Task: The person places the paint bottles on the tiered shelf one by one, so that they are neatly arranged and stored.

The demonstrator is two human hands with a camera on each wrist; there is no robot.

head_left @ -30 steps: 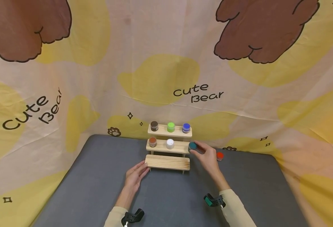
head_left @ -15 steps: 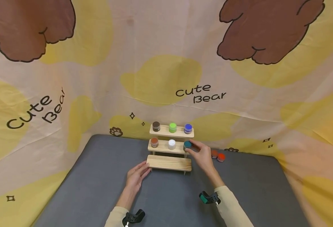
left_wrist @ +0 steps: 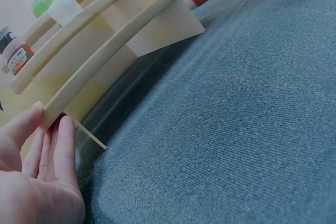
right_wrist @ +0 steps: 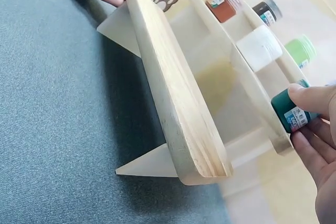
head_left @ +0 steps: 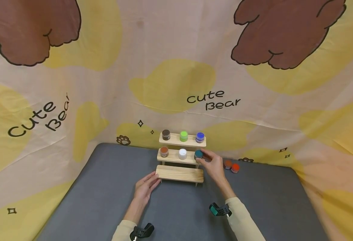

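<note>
A three-step wooden display rack [head_left: 179,173] stands on the table. My left hand [head_left: 144,189] grips the left end of its lowest step, thumb at the top edge and fingers below in the left wrist view. With thumb and fingers, my right hand [head_left: 214,167] holds a teal paint jar [right_wrist: 290,109] at the right end of the middle step; the jar stands upright there. On that step are also a brown paint jar [head_left: 164,151] and a white paint jar [head_left: 182,154]. The top step bears black [head_left: 166,135], light green [head_left: 183,136] and blue [head_left: 199,137] paint jars.
To the right of the rack, a reddish-brown jar [head_left: 228,164] and a red jar [head_left: 235,168] stand side by side on the grey table [head_left: 104,201]. A printed cloth [head_left: 170,87] hangs behind and at the sides.
My right hand has moved left with the teal jar, from beside the middle step's right end onto it. The reddish-brown jar beside the red one has come into view. My left hand stays put.
</note>
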